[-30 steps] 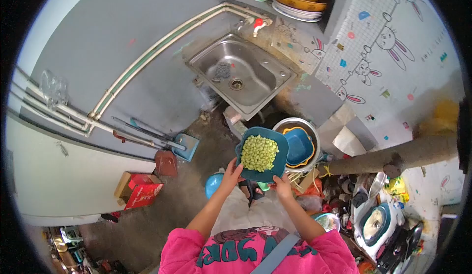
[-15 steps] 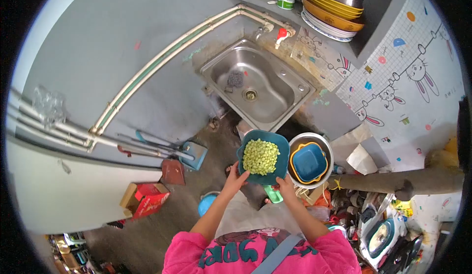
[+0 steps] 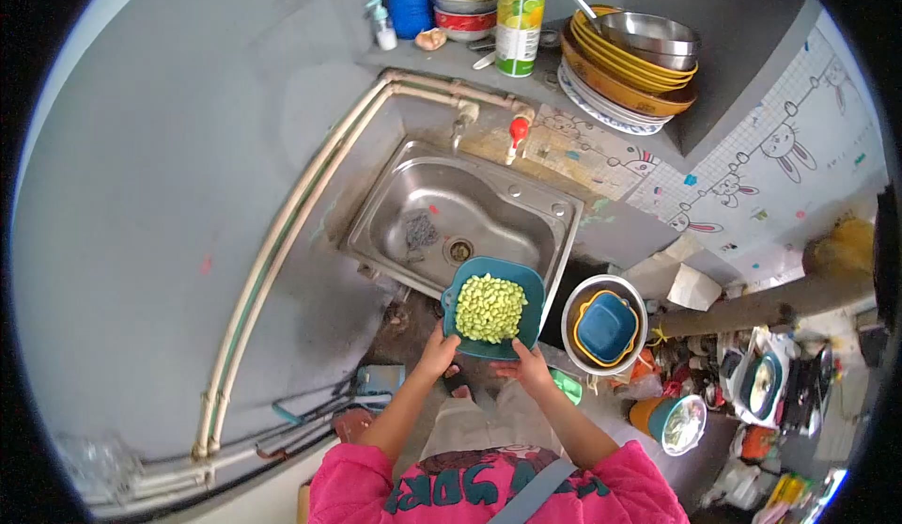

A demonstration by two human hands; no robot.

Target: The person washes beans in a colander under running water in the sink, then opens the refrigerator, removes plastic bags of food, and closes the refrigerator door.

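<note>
A dark teal square basin is held in front of me, at the near edge of the steel sink. Pale green shelled beans are heaped inside it. My left hand grips the basin's near left corner, thumb at the rim. At the near right corner, my right hand holds the rim with the thumb on top and fingers spread below. Inside the sink lie a grey scouring pad and a drain.
A tap and a red-handled valve sit behind the sink. Stacked plates and a green-white bottle stand on the shelf. To the right, a metal bowl holds a blue basin. A pail stands nearer.
My view has tilted up and shifted, showing more of the shelf. The basin of beans now overlaps the sink's near edge, still in both hands.
</note>
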